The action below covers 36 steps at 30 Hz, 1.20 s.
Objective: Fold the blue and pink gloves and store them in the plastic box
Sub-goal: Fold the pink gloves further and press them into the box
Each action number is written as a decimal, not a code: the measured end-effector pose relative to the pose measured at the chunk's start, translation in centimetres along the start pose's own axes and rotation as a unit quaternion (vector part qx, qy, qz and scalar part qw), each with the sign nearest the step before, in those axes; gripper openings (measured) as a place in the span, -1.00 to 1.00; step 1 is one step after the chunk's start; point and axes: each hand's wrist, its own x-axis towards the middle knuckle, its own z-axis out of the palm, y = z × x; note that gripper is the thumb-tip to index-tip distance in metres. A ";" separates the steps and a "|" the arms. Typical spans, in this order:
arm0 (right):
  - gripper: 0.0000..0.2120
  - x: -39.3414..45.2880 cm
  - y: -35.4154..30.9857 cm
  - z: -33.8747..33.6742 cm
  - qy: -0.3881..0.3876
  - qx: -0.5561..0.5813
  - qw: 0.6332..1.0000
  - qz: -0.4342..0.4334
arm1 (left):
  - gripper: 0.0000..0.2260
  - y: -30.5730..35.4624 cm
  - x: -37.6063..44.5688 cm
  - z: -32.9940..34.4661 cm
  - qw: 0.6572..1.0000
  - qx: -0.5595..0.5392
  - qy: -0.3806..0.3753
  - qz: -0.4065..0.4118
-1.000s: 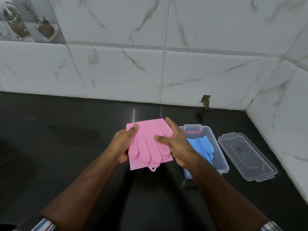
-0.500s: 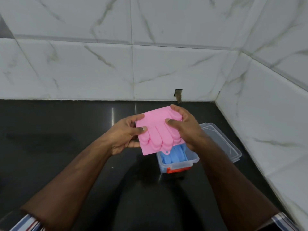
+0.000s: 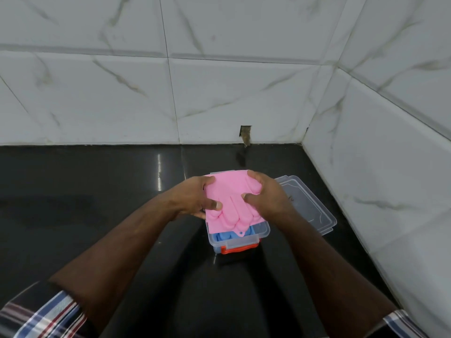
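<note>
I see both forearms reaching in from the near edge of the table [image 3: 97, 191] toward its far right corner. The left hand [image 3: 192, 198] grasps the left side of the folded pink glove [image 3: 228, 203], thumb on top and fingers [image 3: 210, 185] curled over its far edge. The right hand [image 3: 266, 196] grips the right side the same way, thumb pressed onto the glove's top face.

The pink glove looks like soft, smooth rubber, folded into a rough square with its rounded finger shapes pointing toward me. It sits directly over the clear plastic box [image 3: 244, 236], a rectangular tub with an orange-red base. Inside, the blue glove [image 3: 229, 236] shows under the pink one. The transparent lid [image 3: 314, 213] lies flat just right of the box on the glossy black table.
</note>
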 end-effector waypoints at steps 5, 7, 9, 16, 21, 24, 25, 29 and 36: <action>-0.42 -0.1 0.1 0.7 -0.012 -0.067 0.997 -0.025 | -0.31 0.5 0.3 0.5 0.993 0.121 0.015 0.007; -0.44 -0.3 0.2 0.9 -0.019 -0.097 0.994 -0.054 | -0.31 0.8 0.4 0.7 0.980 0.197 0.020 0.014; -0.45 -0.3 0.1 1.1 -0.025 -0.126 0.988 -0.081 | -0.28 1.1 0.5 1.0 0.960 0.280 0.023 0.014; -0.45 -0.2 -0.2 2.2 -0.040 -0.197 0.972 -0.119 | -0.36 1.6 1.1 2.1 0.894 0.445 0.042 0.020; -0.44 -0.1 0.0 2.7 -0.056 -0.251 0.959 -0.122 | -0.42 0.3 2.2 2.5 0.856 0.515 0.041 -0.002; -0.44 0.1 0.2 3.3 -0.060 -0.273 0.951 -0.130 | -0.44 -0.4 2.4 2.9 0.846 0.530 0.052 -0.004; -0.45 0.0 0.2 3.5 -0.064 -0.281 0.949 -0.130 | -0.44 -0.5 2.3 3.1 0.842 0.537 0.055 -0.003; -0.44 -0.5 -0.1 3.9 -0.096 -0.339 0.927 -0.126 | -0.40 -0.5 2.1 3.6 0.811 0.580 0.068 0.015; -0.63 0.3 -2.7 -0.5 -0.132 -0.307 0.937 -0.104 | -0.47 0.5 0.9 2.0 0.825 0.559 0.077 0.036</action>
